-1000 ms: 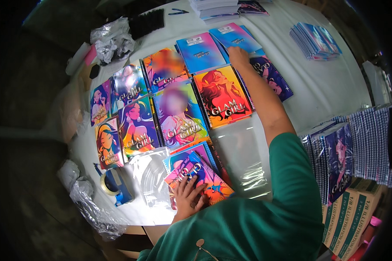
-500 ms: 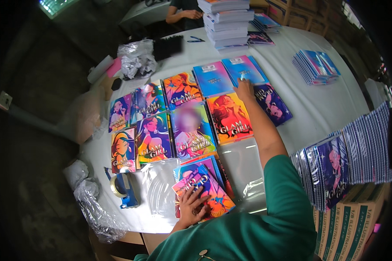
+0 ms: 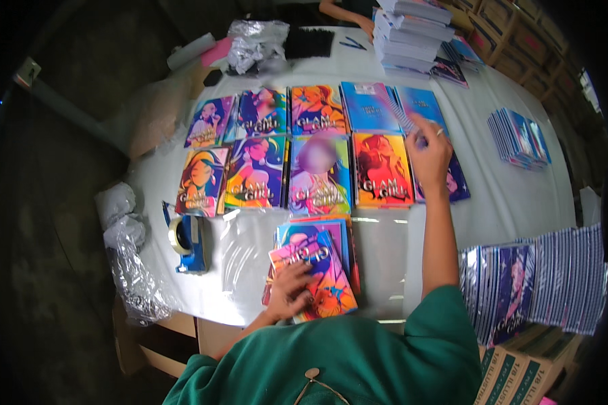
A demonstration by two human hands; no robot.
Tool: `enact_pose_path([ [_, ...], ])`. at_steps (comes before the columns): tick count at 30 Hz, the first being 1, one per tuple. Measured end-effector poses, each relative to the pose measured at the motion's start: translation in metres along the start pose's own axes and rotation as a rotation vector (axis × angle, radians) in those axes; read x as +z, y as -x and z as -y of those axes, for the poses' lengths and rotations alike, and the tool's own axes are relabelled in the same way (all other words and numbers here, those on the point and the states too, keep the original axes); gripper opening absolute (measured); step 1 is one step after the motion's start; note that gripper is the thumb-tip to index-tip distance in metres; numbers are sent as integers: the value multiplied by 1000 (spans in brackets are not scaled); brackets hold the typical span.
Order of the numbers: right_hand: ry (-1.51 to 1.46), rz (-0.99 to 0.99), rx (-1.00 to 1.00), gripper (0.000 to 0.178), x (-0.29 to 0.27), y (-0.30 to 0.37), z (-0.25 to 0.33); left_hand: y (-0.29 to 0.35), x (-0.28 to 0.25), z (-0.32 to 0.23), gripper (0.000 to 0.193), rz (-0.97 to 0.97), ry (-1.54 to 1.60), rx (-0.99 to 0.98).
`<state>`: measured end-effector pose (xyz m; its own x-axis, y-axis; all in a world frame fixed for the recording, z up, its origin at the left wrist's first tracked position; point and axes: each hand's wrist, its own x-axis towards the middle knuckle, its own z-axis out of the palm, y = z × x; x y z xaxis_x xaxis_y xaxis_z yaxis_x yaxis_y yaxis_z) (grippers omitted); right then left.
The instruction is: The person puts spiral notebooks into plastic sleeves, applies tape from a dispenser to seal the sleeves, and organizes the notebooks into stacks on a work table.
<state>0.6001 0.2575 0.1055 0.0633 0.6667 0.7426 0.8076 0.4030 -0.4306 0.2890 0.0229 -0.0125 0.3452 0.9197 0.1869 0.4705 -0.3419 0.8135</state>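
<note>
- Pinched in the right hand point(image 3: 430, 154), apparently: a blurred spiral notebook point(image 3: 399, 111), tilted over the blue notebooks point(image 3: 366, 108) in the head view.
- Left hand point(image 3: 290, 290) lies spread, unclenched, atop the notebook stack point(image 3: 334, 278).
- Probably light, bendable, slick-covered; coiled edge offers surest hold.

Notebooks point(image 3: 256, 169) in purple, teal, orange, yellow and red colour a white table point(image 3: 500, 216), their covers patterned with drawn figures and silvery lettering. One pad point(image 3: 366, 120) fades from blue to pink; the pile point(image 3: 334, 287) mixes pink, orange, purple and blue. At right, a bundle point(image 3: 566, 280) is striped dark blue and white. The shirt point(image 3: 358, 364) is plain green, the tape dispenser point(image 3: 196, 246) blue, the bristles point(image 3: 309, 44) black, the sheet point(image 3: 216, 52) pink, the carton point(image 3: 520, 364) tan with green bands.
</note>
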Motion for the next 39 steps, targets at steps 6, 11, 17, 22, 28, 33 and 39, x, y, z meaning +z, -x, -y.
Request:
enact_pose_path([
  [6, -479, 470, 467, 63, -63, 142, 90, 0, -4, 20, 62, -413, 193, -512],
  [11, -625, 562, 1192, 63, -30, 253, 70, 3, 8, 35, 94, -205, 110, -671],
  [17, -824, 860, 1200, 52, -13, 249, 101, -12, -4, 66, 83, -218, 426, -665],
  [22, -1010, 766, 1188, 40, -19, 261, 129, -30, -39, 21, 47, 9, 783, -876],
  [28, -1234, 529, 1262, 49, -40, 262, 146, -18, -28, 21, 37, 60, 756, -688],
  [33, -1071, 314, 619, 59, -78, 256, 176, 20, -56, -65, 57, -173, 722, -266],
  [39, -1021, 290, 345, 69, -70, 271, 160, 26, -73, -36, 112, -70, 467, 33],
])
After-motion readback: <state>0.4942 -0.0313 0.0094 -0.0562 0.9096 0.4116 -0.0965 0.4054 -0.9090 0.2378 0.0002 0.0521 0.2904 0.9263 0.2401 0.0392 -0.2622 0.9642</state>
